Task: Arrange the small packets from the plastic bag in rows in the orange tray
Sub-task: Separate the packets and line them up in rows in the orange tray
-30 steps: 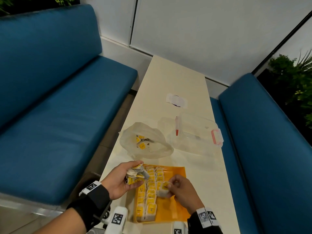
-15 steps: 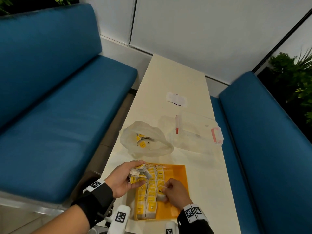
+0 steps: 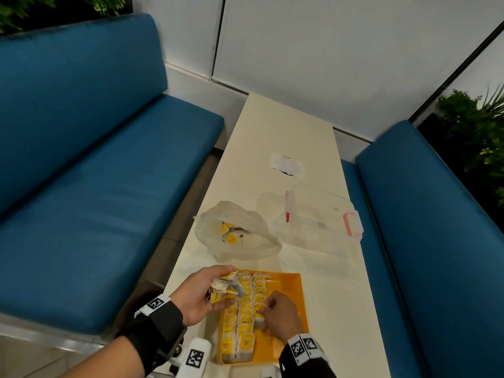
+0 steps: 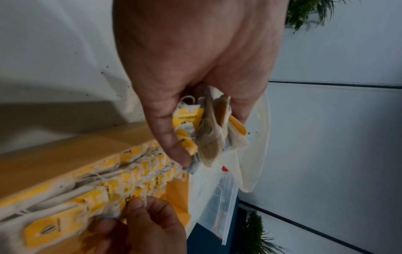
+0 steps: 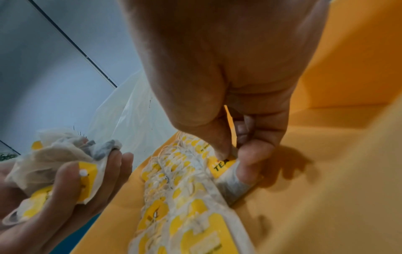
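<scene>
Paper and yellow card meet under the right hand [image 3: 279,313]: its thumb and fingers [image 5: 250,165] pinch one packet [image 5: 226,171] with a "TEA" tag, setting it on edge at the open end of the third row [image 3: 259,293], against the packet before it. Just left of those fingers stand two fuller rows [image 3: 240,323] of upright packets, tags up, running the length of the orange tray [image 3: 289,285]; to their right the tray floor is bare orange.

To do this step well, I judge the packet should be pressed snug against its neighbour, tag facing as the others do, and released only once it leans on the row, since a loose one would likely flop onto the bare floor. The strings look prone to tangling, so the fingers should lift away straight up.

Left of the rows, the left hand [image 3: 203,293] hangs over the tray's edge, fingers curled round a crumpled bunch of packets [image 4: 206,130], the next supply. Beyond both hands on the bench [image 3: 275,132] lies the plastic bag [image 3: 245,249], a few packets showing inside, with a clear lidded box [image 3: 321,219] beside it.
</scene>
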Tool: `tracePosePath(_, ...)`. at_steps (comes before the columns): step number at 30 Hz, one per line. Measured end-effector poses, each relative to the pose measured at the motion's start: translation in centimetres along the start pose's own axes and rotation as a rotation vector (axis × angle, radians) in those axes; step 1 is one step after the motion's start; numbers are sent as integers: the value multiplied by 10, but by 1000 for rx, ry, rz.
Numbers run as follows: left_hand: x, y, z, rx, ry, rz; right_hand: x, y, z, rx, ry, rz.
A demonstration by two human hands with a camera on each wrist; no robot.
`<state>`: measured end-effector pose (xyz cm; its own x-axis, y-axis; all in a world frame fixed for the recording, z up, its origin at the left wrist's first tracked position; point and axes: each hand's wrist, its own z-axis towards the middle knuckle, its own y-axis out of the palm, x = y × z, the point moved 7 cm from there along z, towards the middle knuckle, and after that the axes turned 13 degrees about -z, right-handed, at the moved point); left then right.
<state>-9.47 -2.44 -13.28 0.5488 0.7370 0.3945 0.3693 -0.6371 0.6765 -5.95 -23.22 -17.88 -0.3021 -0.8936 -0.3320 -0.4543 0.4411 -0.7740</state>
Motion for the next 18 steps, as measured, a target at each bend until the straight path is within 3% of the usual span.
tracePosePath(11,-2,-9,7,51,9,-26,11,11,15,53,6,-42)
tracePosePath(14,-2,-2,3,-3,-22,6,5,3,7,47,-2,-27)
tracePosePath(18,0,4,1,-31,-39,27,-24,-35,-13,193,-159,-78)
